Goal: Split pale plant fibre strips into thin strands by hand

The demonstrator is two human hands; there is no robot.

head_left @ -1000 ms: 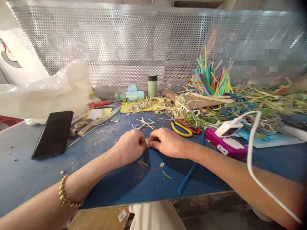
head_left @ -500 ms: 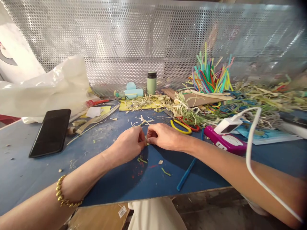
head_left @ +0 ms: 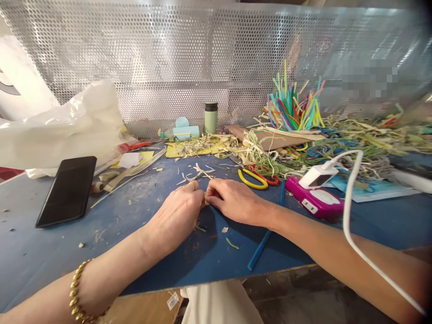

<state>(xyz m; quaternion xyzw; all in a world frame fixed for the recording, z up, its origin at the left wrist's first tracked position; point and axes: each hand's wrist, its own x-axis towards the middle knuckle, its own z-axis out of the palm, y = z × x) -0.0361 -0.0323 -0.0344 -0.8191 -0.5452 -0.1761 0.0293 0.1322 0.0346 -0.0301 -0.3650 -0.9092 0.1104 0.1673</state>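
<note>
My left hand (head_left: 175,216) and my right hand (head_left: 231,200) meet at the middle of the blue table (head_left: 50,247), fingertips pinched together on a small pale strip piece (head_left: 205,199) that is mostly hidden between them. Both hands rest low on the tabletop. A gold bead bracelet (head_left: 76,292) sits on my left wrist. Small green and pale scraps (head_left: 232,243) lie just below the hands, and a blue straw (head_left: 261,245) lies to the right of them.
A black phone (head_left: 67,190) lies at left beside a white plastic bag (head_left: 64,130). Yellow and red scissors (head_left: 256,177), a pink device (head_left: 315,202) with white charger and cable (head_left: 351,216), coloured straws (head_left: 293,105), strip piles (head_left: 364,139), a green bottle (head_left: 211,118) and a perforated metal wall (head_left: 209,58) stand behind.
My left hand has turned so its back faces up and slid slightly nearer. The pinch between both hands stays in place. The view has shifted a little.
</note>
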